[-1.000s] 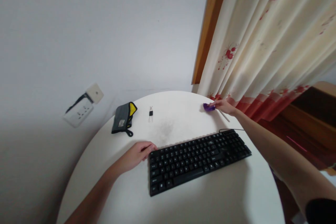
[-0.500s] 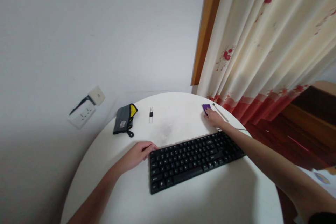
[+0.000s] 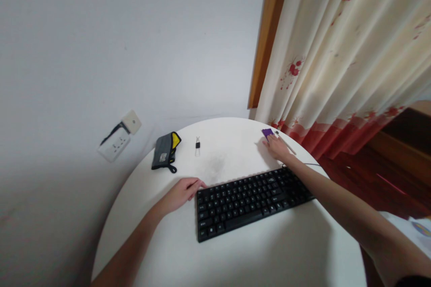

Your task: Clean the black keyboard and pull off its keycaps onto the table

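A black keyboard point(image 3: 251, 199) lies across the round white table point(image 3: 235, 260). My left hand point(image 3: 182, 192) rests on the table against the keyboard's left end, fingers curled loosely with nothing in them. My right hand point(image 3: 278, 148) lies flat on the table behind the keyboard's right end, fingers stretched toward a small purple object point(image 3: 267, 132) at its fingertips. A thin white stick point(image 3: 286, 143) lies just right of that hand.
A grey and yellow pouch point(image 3: 165, 151) and a small black clip tool point(image 3: 197, 146) lie at the back of the table. A wall socket point(image 3: 116, 143) hangs on the left wall. A flowered curtain point(image 3: 336, 54) hangs close behind the table's right side.
My right hand let go of the purple object, drew back toward the keyboard and now lies flat. The left hand has stayed in place.
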Demonstrator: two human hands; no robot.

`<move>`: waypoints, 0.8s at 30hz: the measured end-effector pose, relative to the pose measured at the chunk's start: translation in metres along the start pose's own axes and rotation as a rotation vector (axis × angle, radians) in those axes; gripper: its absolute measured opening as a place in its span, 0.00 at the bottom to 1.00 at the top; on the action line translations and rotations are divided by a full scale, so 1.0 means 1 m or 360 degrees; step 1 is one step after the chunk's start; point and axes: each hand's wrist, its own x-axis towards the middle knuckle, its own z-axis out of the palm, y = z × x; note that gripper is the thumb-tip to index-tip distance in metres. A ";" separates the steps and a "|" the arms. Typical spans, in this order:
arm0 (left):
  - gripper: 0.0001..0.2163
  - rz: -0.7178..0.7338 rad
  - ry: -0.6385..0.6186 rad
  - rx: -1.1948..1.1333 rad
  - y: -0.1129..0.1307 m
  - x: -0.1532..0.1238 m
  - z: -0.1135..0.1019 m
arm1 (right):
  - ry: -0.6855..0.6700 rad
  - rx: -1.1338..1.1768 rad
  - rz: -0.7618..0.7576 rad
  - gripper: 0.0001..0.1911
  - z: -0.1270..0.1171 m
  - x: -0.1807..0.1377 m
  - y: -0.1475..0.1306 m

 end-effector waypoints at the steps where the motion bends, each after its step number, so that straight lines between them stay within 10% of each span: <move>1: 0.28 0.0007 0.0024 -0.0020 -0.001 0.001 0.001 | 0.0045 0.0014 0.0016 0.24 -0.002 -0.004 -0.009; 11: 0.19 0.0125 0.0737 0.0041 0.005 0.020 -0.001 | 0.0070 0.0571 -0.0264 0.23 -0.028 -0.105 -0.111; 16: 0.13 0.0137 0.0817 0.0784 0.022 0.066 -0.016 | 0.0015 0.0679 -0.0239 0.20 -0.033 -0.139 -0.127; 24: 0.13 -0.0044 0.0935 0.0967 0.008 0.106 -0.011 | 0.0133 0.0940 -0.0206 0.15 -0.017 -0.167 -0.145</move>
